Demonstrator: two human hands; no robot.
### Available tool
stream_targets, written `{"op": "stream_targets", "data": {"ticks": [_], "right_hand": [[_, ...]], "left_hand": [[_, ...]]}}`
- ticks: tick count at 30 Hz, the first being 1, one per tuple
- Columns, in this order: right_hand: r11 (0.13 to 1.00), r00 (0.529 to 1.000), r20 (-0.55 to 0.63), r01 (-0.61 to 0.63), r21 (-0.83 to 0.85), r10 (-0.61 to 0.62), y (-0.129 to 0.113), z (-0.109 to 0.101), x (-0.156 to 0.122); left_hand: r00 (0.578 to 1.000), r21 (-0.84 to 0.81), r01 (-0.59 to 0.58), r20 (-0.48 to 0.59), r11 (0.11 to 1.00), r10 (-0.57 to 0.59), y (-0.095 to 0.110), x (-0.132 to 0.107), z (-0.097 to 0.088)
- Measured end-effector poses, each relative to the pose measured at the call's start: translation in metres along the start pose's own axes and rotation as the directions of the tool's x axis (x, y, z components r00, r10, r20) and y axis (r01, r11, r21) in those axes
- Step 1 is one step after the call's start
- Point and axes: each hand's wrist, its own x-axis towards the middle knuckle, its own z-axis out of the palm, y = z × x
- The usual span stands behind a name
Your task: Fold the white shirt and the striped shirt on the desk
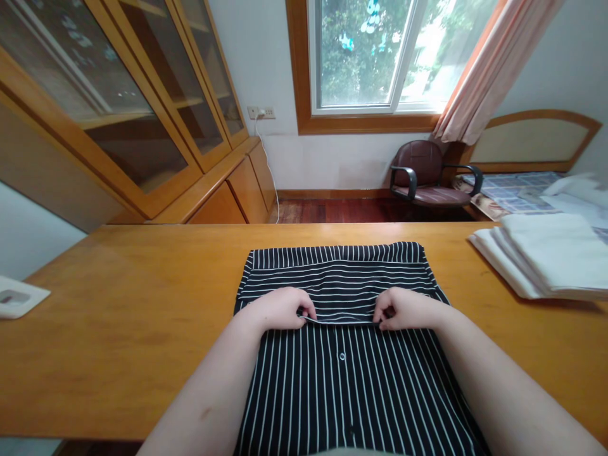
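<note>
A black shirt with thin white stripes [342,392] lies flat on the wooden table [118,354], buttons up, with its upper part folded over. My left hand [280,309] and my right hand [403,308] rest on the folded layer, a short gap between them. The fingers of each hand pinch the fold's lower edge [342,320] near the shirt's middle. A small button [342,356] shows just below that edge. The hands hide part of the fold.
A stack of folded white cloth [541,253] lies at the table's right side, and a white flat object [19,296] sits at its left edge. Beyond the far table edge stand a wooden glass-front cabinet [142,107], a dark chair [427,177] and a bed [522,190].
</note>
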Motion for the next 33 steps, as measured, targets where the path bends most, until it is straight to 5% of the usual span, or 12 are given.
{"op": "stream_targets", "data": {"ticks": [3, 6, 10, 14, 16, 18, 24, 33], "right_hand": [[0.996, 0.999, -0.036, -0.024, 0.085, 0.027, 0.006, -0.003, 0.001], [0.995, 0.95, -0.296, -0.086, 0.047, 0.096, 0.015, -0.007, 0.003], [0.967, 0.801, -0.591, -0.218, -0.135, 0.098, 0.028, -0.007, 0.01], [0.888, 0.808, -0.534, -0.411, -0.206, 0.25, 0.04, 0.001, 0.017], [0.86, 0.837, -0.457, -0.445, -0.25, 0.301, 0.049, 0.003, 0.018], [0.859, 0.87, -0.408, -0.415, -0.3, 0.277, 0.06, 0.002, 0.016], [0.852, 0.874, -0.424, -0.396, -0.343, 0.236, 0.081, -0.01, 0.01], [0.854, 0.836, -0.488, -0.429, -0.296, 0.25, 0.093, -0.022, 0.032]], "left_hand": [[0.993, -0.095, 0.081, 0.098, 0.992, -0.072, -0.002, 0.002, 0.002], [0.988, -0.196, 0.12, 0.12, 0.973, -0.098, -0.004, 0.003, 0.001], [0.972, -0.162, 0.171, -0.131, 0.972, -0.193, -0.015, 0.005, -0.001], [0.795, -0.035, 0.39, -0.492, 0.92, -0.355, -0.036, 0.016, 0.006], [0.707, -0.034, 0.527, -0.536, 0.849, -0.461, -0.049, 0.024, 0.013], [0.673, -0.026, 0.609, -0.511, 0.793, -0.534, -0.063, 0.032, 0.019], [0.721, 0.098, 0.61, -0.481, 0.786, -0.499, -0.093, 0.04, 0.019], [0.703, 0.089, 0.601, -0.531, 0.794, -0.472, -0.105, 0.057, 0.011]]}}
